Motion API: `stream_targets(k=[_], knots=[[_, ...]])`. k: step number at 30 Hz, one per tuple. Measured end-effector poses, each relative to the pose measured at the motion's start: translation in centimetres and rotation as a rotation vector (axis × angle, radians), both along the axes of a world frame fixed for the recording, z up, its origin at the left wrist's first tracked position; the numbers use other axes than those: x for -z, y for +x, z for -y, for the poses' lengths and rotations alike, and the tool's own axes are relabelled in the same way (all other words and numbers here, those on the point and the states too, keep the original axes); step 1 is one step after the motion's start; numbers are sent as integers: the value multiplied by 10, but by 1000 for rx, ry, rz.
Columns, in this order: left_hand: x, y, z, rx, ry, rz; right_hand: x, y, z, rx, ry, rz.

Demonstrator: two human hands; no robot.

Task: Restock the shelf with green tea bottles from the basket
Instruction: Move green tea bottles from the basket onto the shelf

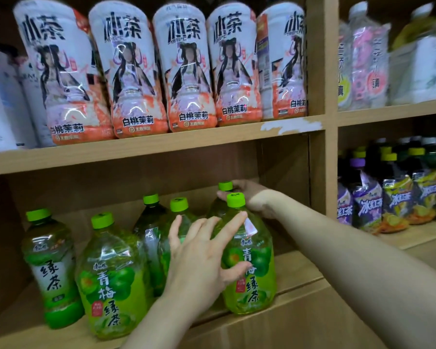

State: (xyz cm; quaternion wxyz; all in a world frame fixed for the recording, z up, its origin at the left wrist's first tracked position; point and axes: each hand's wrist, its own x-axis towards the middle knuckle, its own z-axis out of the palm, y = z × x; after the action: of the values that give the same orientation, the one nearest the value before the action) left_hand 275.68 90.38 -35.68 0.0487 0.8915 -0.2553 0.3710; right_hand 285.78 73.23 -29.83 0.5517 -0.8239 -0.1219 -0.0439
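Six green tea bottles on the lower shelf (300,270) already, basket nowhere in view. Landmark: the front-right plum green tea bottle (249,268), the one with the label facing out.

Far left of it, a plain green tea bottle (52,268) upright near the shelf's front edge. Nearer, just left of the landmark, a second plum green tea bottle (111,280), also upright at the front. Behind and between those, two more green-capped bottles (151,222), standing in a back row, partly hidden.

Left hand (199,260) spread across the landmark bottle's left shoulder: fingers (233,224) splayed wide, thumb lying on the label, steadying rather than wrapping, nothing enclosed. Directly behind the landmark, a rear bottle (220,200) with only its cap and shoulder showing. Right hand (252,197) reaching past the landmark's right side to that rear bottle, fingers curled round its neck below the cap; looks like a hold on it, though much of the hand sits behind the landmark's cap.

Judging by this: restocking well under way, at the placing-and-straightening stage on the right. Bare shelf board right of the landmark, so room for more. How many bottles remain in the basket: cannot tell.
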Motion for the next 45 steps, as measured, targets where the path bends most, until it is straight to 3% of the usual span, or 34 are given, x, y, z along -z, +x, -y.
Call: stream_targets(k=[3, 8, 10, 15, 20, 22, 24, 26, 28, 39, 43, 45], knots=[[2, 1, -2, 12, 7, 4, 12, -23, 15, 99, 169, 182], [6, 2, -4, 52, 14, 18, 9, -81, 46, 370, -44, 506], [6, 1, -2, 40, 20, 29, -2, -106, 51, 446, -42, 606], [2, -8, 10, -71, 60, -23, -36, -172, 49, 415, -28, 712], [-5, -34, 13, -78, 10, -92, -58, -212, 26, 313, 62, 667], [-9, -58, 1, 116, -159, -160, -59, -221, 12, 225, 137, 607], [-15, -85, -22, 301, -403, -387, -58, -227, -9, 128, 193, 550], [-20, -108, -53, 411, -542, -586, -56, -227, -33, 24, 227, 512], [-25, -124, -84, 436, -626, -637, -55, -225, -64, -77, 233, 496], [-23, -130, -246, 46, -880, -440, -25, -179, -261, -416, 204, 344], [-8, -106, -287, -48, -1000, -405, -9, -150, -293, -307, 179, 298], [-1, -92, -299, -68, -1072, -401, 6, -137, -301, -173, 44, 312]])
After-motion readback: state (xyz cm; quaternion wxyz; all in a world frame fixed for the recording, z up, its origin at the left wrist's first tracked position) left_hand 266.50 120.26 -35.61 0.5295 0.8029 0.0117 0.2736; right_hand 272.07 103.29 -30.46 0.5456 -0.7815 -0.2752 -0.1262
